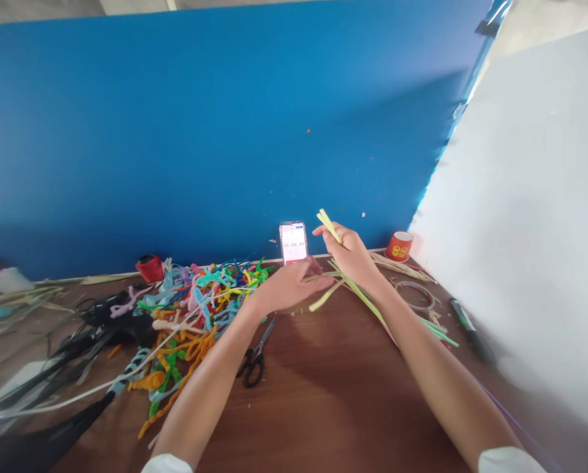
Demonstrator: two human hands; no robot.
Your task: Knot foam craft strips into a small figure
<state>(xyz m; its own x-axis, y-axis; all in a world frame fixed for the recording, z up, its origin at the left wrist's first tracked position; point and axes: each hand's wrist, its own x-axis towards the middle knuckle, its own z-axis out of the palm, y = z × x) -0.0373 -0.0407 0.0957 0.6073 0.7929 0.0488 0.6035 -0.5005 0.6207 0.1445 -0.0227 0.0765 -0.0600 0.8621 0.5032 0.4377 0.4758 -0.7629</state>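
Background: blue panel [225,131] across the upper frame, pale panel [535,164] at right, brown worktop [323,420] below.
Strips: yellow-green, just right of the center of the frame; tips [329,226] rise above the right hand [353,256], other lengths cross below it, over the worktop.
Right grip: thumb and fingers pressed together, pinching the strips.
Left grip: left hand [286,286] lies beside the crossing strips, fingers toward them; cannot tell whether it pinches one.
Phone: [294,242] upright just beyond the left hand, screen lit with a timer.
Scissors: [255,368] black-handled, lower center-left, between the left forearm and the middle of the worktop.
Fuzzy stems: [205,295] many-colored pile, left of center, partly behind the left forearm.
Spool: [150,268] red, by the blue panel at the pile's upper left.
Right side: red cup [401,247] near the blue panel, ring [424,288] below it, dark marker [474,335] by the pale panel.
Left edge: white cord [89,392] running over black items [116,322], blurred.
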